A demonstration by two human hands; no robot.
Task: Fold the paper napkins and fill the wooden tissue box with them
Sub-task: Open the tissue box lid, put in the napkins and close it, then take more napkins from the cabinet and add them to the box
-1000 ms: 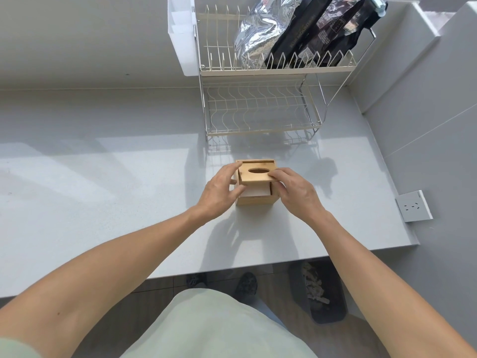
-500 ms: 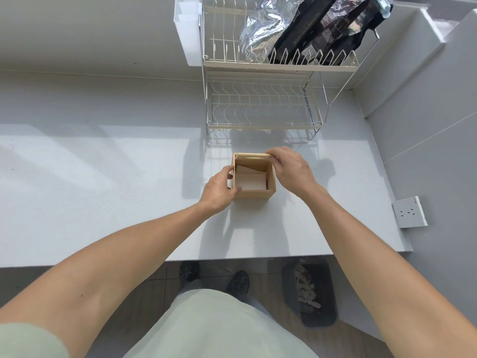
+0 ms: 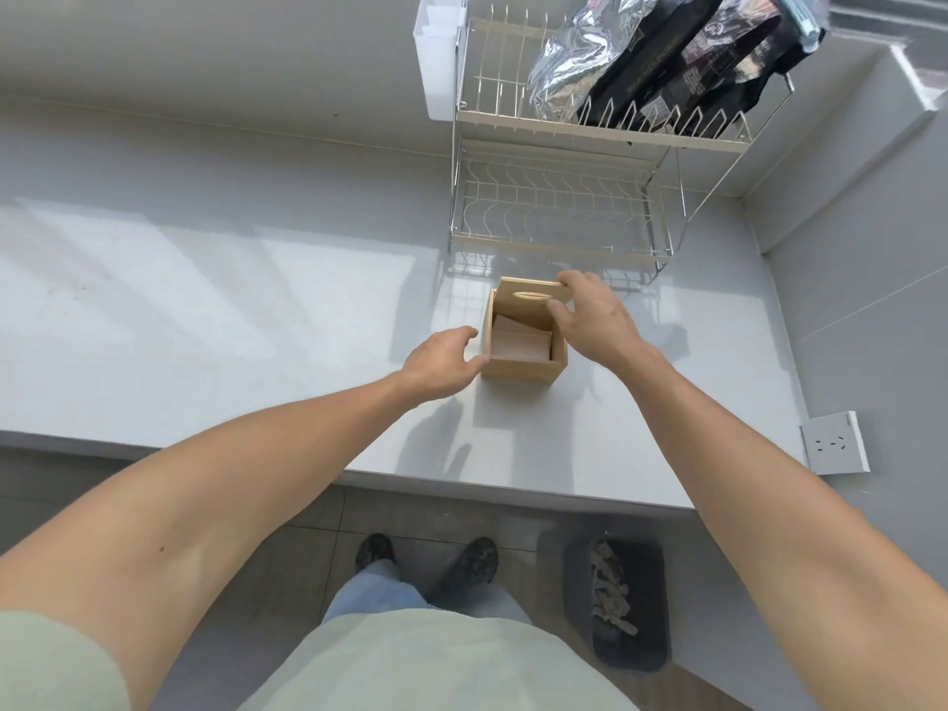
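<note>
Table [image 3: 205, 310] of pale grey runs across the view, sunlit at left. Left hand [image 3: 441, 364] rests at the near left corner of the wooden tissue box [image 3: 523, 366]; fingers loosely bent, thumb tip touching the box's front rim; whether the grip truly clasps the wall cannot be told. Box stands upright on the table, just in front of the dish rack [image 3: 564, 218], open at the top. Folded paper napkins [image 3: 520, 338] lie inside, pale, stacked flat below the rim. Lid [image 3: 531, 291] with an oval slot sits tilted at the far edge of the box, raised off the opening. Right hand [image 3: 590, 315] pinches the lid's right end, thumb under, fingers curled over the top edge. Rack has two tiers; foil bag [image 3: 585, 48] and dark bags [image 3: 718, 59] lean in the upper tier. Wall socket [image 3: 836, 443] at far right. Dark bin [image 3: 615, 602] on the floor below, right of two shoes [image 3: 426, 561].
</note>
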